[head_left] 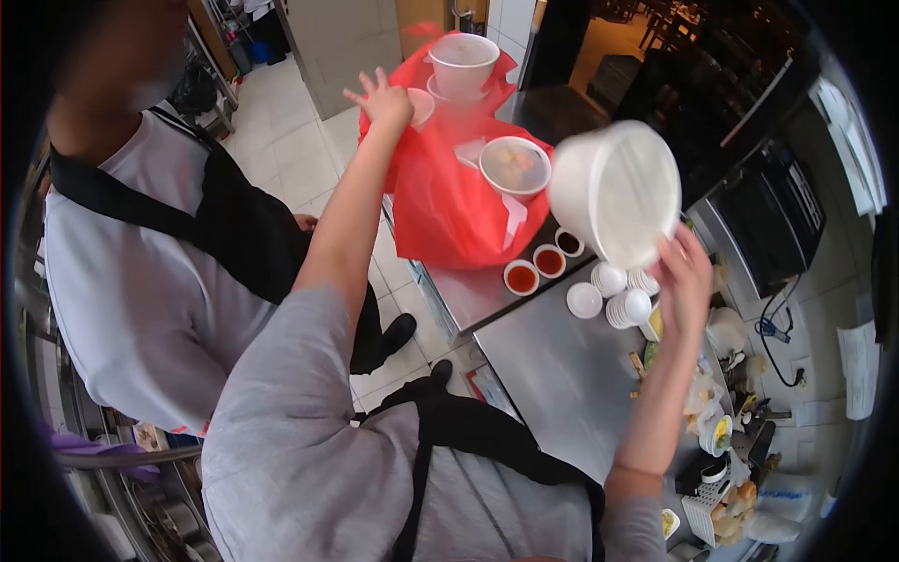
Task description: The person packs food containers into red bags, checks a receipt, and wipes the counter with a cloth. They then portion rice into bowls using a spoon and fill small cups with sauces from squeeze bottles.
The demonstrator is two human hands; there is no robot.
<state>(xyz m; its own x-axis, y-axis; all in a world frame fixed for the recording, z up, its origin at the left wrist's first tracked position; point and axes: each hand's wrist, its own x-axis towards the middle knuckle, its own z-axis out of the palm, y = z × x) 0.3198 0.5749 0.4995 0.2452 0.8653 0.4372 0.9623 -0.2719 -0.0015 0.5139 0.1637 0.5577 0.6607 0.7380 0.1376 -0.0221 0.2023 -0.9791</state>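
Around your feet the floor (253,155) is laid in pale square tiles, with a plain greyish panel (342,47) standing at its far side. To your right runs a steel counter (552,375), and behind it a pale tiled wall (815,370) carries paper sheets (857,370) and a dangling black cable (775,348) below a dark boxy appliance (768,220). Ahead of you, a dark-framed opening shows an amber-lit space with wooden furniture (670,23); metal racking (126,501) fills your lower left.

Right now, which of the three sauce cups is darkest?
The right cup, nearest the white tub in the right hand: its sauce is blackish; the left cup and middle cup hold red.
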